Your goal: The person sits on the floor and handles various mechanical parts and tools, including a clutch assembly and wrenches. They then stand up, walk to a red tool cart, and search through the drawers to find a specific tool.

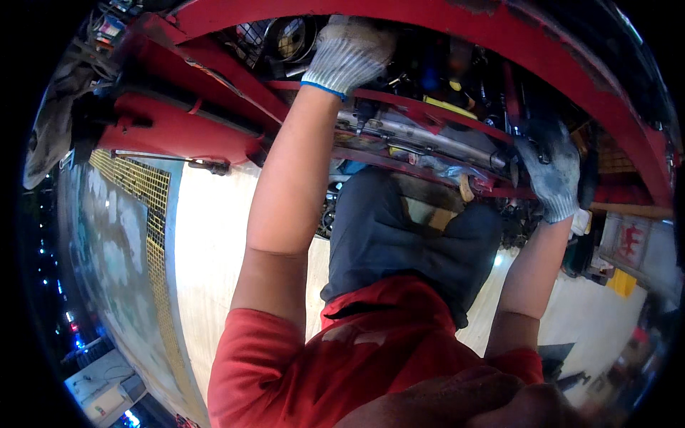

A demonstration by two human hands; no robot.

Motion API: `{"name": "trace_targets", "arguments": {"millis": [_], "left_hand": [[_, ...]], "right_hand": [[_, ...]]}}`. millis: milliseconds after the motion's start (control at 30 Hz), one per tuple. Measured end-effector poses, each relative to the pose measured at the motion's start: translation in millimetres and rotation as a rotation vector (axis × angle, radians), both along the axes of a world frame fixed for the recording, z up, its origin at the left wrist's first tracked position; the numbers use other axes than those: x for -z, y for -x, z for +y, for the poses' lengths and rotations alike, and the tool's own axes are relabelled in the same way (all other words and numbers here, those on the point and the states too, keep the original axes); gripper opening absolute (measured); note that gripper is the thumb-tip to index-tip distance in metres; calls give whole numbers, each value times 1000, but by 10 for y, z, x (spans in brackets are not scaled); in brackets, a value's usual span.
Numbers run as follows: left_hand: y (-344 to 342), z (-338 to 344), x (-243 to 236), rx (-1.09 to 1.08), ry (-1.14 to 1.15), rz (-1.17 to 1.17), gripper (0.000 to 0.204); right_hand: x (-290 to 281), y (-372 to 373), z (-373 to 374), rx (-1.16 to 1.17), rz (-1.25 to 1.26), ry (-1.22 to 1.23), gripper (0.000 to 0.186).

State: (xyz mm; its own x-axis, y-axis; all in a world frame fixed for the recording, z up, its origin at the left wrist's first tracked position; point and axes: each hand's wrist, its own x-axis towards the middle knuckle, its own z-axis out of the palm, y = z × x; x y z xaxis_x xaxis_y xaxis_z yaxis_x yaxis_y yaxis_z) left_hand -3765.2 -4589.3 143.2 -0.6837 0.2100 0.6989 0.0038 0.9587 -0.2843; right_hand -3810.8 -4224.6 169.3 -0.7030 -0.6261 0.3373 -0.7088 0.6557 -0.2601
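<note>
My left hand (351, 55), in a white knit glove with a blue cuff, reaches over a shelf of a red metal frame (428, 110) full of tools. Its fingers point away into shadow and are hidden. Close to its left is a round metal ring (290, 39). My right hand (553, 167), in a greyed knit glove, is at the right side of the same frame. Its fingers look curled in the dark, and what they hold cannot be made out. Between the hands, a long silvery metal bar (435, 141) lies on the lower level, with a yellow piece (449, 107) above it.
The thick red top rail (499, 28) arches above my hands. A red panel (178, 132) stands to the left, by yellow grating (153, 207) along the pale floor (214, 242). At right are a light box with red marking (631, 241) and a yellow container (622, 282).
</note>
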Motion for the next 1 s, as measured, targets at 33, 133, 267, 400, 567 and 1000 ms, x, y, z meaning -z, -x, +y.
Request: {"name": "trace_targets", "arguments": {"millis": [33,133,267,400,567,1000], "left_hand": [[5,-18,28,-22,17,-47,43],[-12,-76,85,-62,84,-113,46],[-12,-76,41,-3,105,-36,46],[-7,-75,-28,11,70,-78,45],[84,-192,94,-108,-3,-168,40],[194,-287,-3,-189,104,-138,40]], "right_hand": [[21,37,59,-6,14,8,31],[6,16,22,-65,105,69,29],[-31,-15,-24,-66,64,110,27],[25,-7,15,-31,-8,210,24],[14,23,13,-38,7,337,24],[25,-33,18,-183,17,132,52]]}}
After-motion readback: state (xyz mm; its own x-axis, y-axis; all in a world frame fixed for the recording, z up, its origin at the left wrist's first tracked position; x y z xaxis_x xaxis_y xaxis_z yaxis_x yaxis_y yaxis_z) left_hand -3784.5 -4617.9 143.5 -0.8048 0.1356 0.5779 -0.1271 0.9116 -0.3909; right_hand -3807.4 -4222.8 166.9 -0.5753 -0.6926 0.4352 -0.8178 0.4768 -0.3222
